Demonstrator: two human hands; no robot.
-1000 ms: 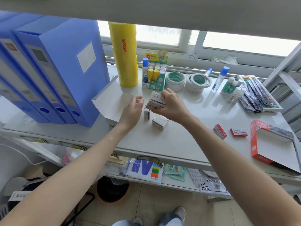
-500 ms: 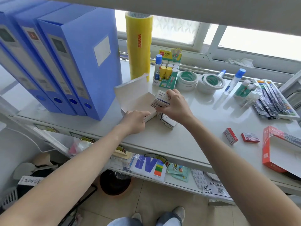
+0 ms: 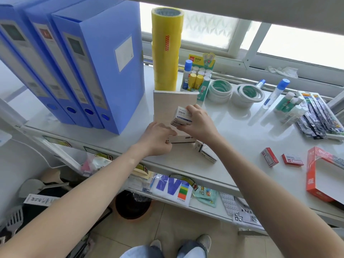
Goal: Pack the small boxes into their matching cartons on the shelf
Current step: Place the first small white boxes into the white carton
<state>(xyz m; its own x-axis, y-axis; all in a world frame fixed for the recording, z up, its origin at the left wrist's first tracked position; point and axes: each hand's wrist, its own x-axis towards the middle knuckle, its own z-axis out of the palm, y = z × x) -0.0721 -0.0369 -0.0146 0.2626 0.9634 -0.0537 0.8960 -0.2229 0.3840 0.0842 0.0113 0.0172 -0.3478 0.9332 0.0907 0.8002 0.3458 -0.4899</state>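
My right hand (image 3: 198,123) grips a stack of small white boxes (image 3: 182,117) just above an open white carton (image 3: 183,139), whose brown lid flap (image 3: 173,103) stands upright behind it. Its front wall is held by my left hand (image 3: 158,139). Two more small white boxes (image 3: 205,152) lie on the shelf (image 3: 242,131) just right of the carton. Further right lie two small red boxes (image 3: 270,157) (image 3: 292,159), beside an open red carton (image 3: 320,175) at the shelf's right end.
Blue file boxes (image 3: 78,58) stand at the left, a yellow tape stack (image 3: 166,47) behind the carton. Glue sticks (image 3: 198,77), tape rolls (image 3: 220,90), glue bottles (image 3: 277,93) and packaged pens (image 3: 316,116) line the back. A lower shelf (image 3: 186,194) holds papers.
The camera moved closer. My left hand shifted to the carton's front wall and the lid flap now stands upright. My right hand has brought the white boxes over the carton.
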